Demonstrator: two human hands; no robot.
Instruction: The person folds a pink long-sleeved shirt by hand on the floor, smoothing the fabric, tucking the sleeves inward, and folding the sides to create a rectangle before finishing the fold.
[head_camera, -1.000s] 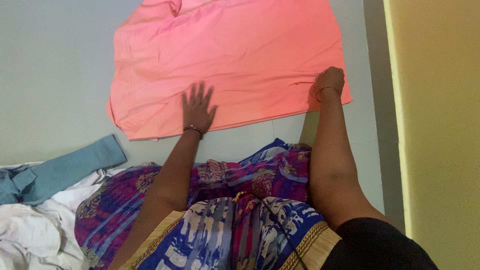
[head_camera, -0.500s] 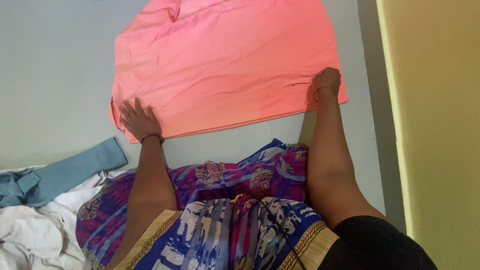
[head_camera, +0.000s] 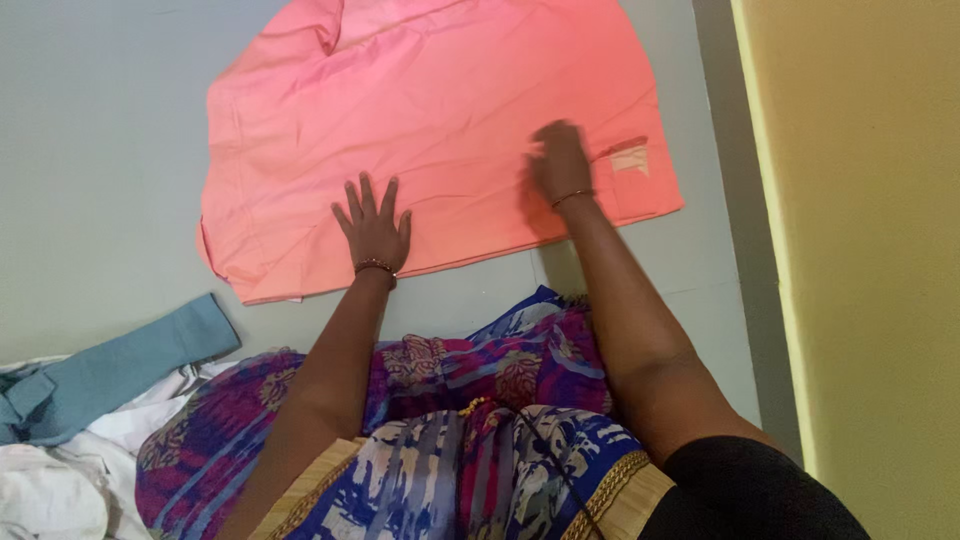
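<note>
Flatly, both hands (head_camera: 373, 225) (head_camera: 558, 160) pressed on pink cloth (head_camera: 440, 110), no grip

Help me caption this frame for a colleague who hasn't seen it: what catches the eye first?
A large salmon-pink cloth garment lies spread flat on the pale grey floor, filling the upper middle. Both hands press on its near edge: the left hand with fingers splayed, the right hand blurred. At lower left lie a folded blue cloth piece and white fabric.

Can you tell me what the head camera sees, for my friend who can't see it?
Two bare hands, left hand and right hand, press flat on a pink cloth spread on a grey floor. A blue cloth lies nearby.
</note>
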